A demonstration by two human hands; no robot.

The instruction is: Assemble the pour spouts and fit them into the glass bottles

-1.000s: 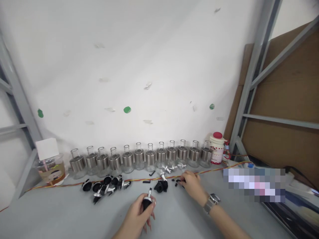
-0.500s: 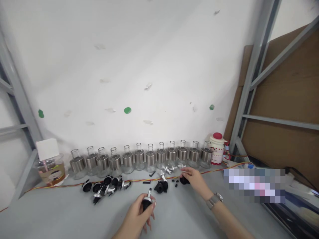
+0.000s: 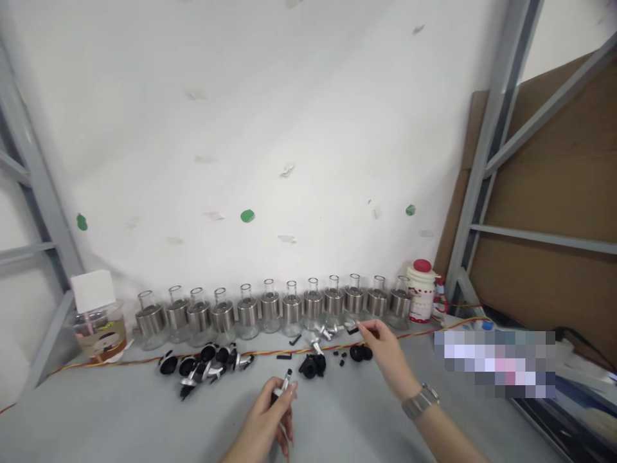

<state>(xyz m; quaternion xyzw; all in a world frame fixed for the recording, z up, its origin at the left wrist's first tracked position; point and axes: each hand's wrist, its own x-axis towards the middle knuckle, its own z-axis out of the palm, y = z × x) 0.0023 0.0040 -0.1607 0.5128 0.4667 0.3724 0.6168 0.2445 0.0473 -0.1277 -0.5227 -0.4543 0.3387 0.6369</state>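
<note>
Glass bottles (image 3: 247, 310) with metal sleeves, twelve in row, stand open-mouthed along back edge of gray table (image 3: 231, 415). Clear cup (image 3: 117, 331) of amber drink near back left corner; cream jar (image 3: 420, 302), red-topped, at row's right end. White wall (image 3: 308, 128) behind, cardboard (image 3: 544, 193) at right. Left hand (image 3: 265, 415), toward front edge, fingers wrapped around silver-and-black spout (image 3: 285, 384), tip up. Right hand (image 3: 385, 354) reaches toward back edge, fingertips at black strip (image 3: 353, 330); cannot tell if gripped.
</note>
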